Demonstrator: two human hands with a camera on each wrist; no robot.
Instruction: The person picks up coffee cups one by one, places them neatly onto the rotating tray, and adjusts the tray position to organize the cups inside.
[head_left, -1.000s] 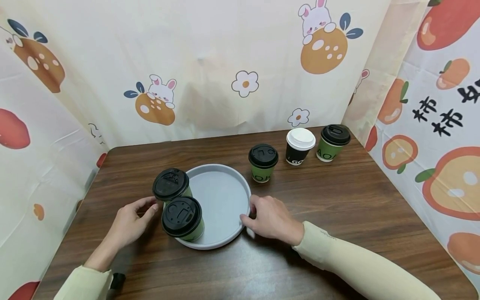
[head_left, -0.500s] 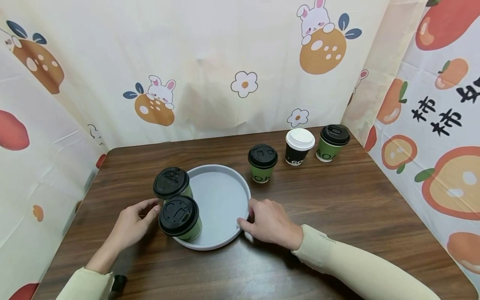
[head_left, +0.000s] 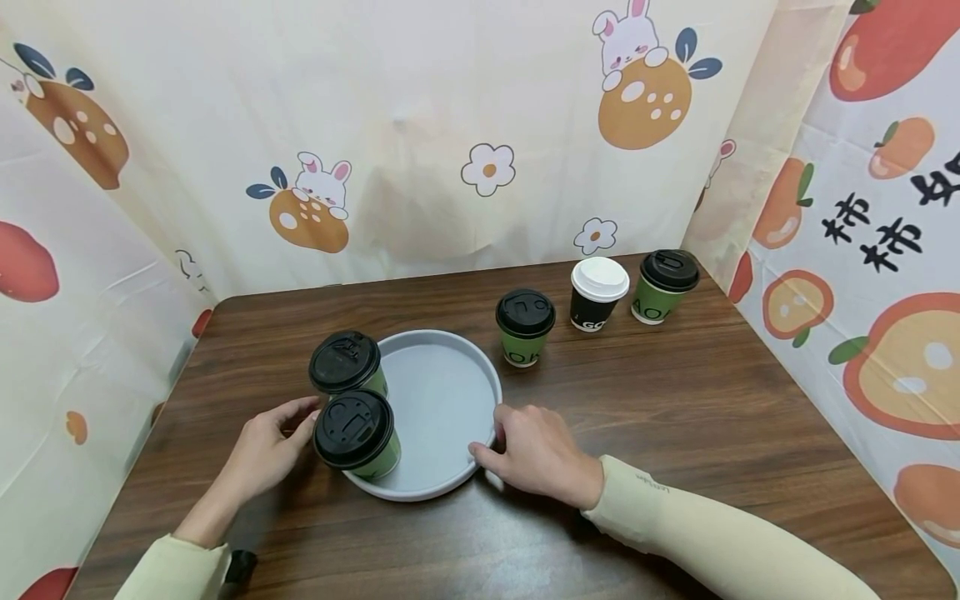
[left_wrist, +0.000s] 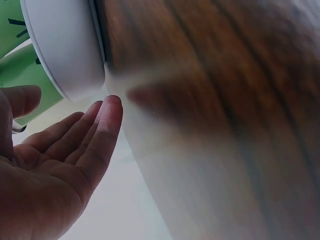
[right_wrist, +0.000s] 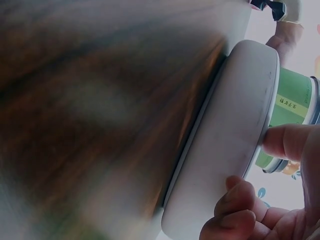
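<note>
On the table stands a round pale grey tray (head_left: 442, 408), bearing two green paper coffee cups with black lids near its left rim: a front cup (head_left: 378, 458) and a back cup (head_left: 348, 362). My right hand (head_left: 536, 454) pinches the tray's right rim, thumb over the top edge and fingers curled against the outer wall, as the right wrist view shows. At the left rim is my left hand (head_left: 262, 454), its fingers (left_wrist: 102, 130) fairly straight and fingertips right beside the tray's wall (left_wrist: 70, 50); the thumb is held apart from them.
Behind the tray to the right, a green cup with a black lid (head_left: 525, 329) stands on the wooden table (head_left: 675, 467). Farther back are a black cup with a white lid (head_left: 598, 293) and another green cup (head_left: 663, 287). Printed cloth (head_left: 420, 125) hangs behind the table.
The tray has turned slightly clockwise seen from above: the front cup has shifted left, the back cup slightly away and right. My right hand has moved a little toward me with the rim.
</note>
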